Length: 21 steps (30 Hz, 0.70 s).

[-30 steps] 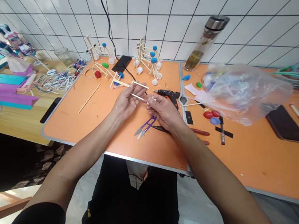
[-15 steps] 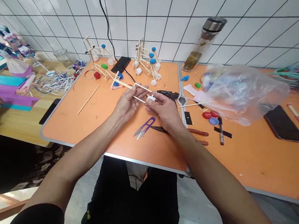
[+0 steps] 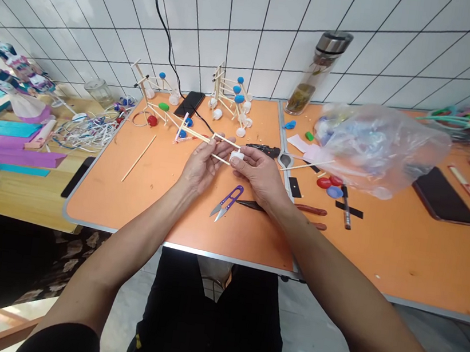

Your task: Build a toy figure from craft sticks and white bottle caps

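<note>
An orange worktop point(image 3: 149, 199) runs under a white tiled wall, and nearest you on it lie purple thread snips point(image 3: 226, 202), blades toward your lap. Just above them your left hand point(image 3: 201, 166) is closed on a frame of thin wooden sticks point(image 3: 220, 148), and your right hand point(image 3: 261, 174) pinches a white bottle cap point(image 3: 236, 156) against the near stick's right end. Half a second ago the cap sat in nearly the same spot; a second ago your right fingers held only the bare stick tip. The frame's long axis runs left to right, tilted slightly down toward the cap. Behind your hands lies a black glue gun point(image 3: 263, 149), nozzle pointing left. Farther back stand finished stick-and-cap models point(image 3: 229, 103), a crumpled clear plastic bag point(image 3: 377, 146) to the right, and a glass bottle point(image 3: 315, 74) by the wall.
</note>
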Motion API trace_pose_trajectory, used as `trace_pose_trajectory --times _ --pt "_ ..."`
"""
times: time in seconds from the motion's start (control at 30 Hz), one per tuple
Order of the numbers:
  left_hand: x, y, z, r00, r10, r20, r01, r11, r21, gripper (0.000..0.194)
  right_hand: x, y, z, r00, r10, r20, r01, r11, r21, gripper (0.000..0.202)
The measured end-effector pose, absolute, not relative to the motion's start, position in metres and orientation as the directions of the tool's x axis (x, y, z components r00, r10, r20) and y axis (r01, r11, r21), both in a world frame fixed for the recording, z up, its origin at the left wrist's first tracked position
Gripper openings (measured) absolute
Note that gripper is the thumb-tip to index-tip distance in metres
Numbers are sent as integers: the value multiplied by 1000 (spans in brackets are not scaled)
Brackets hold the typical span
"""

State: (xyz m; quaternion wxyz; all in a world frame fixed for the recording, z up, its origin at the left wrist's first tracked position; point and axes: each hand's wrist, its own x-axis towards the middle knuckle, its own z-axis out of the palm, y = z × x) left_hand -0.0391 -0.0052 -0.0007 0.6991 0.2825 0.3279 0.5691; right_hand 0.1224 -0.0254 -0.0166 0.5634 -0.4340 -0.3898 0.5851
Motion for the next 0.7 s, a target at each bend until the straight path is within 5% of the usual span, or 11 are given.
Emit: trace_pose_trajectory --times 0.7 --pt "-37 -8 0 142 983 -119 -603 182 777 24 123 -23 -21 -1 999 -54 -352 -51 -935 71"
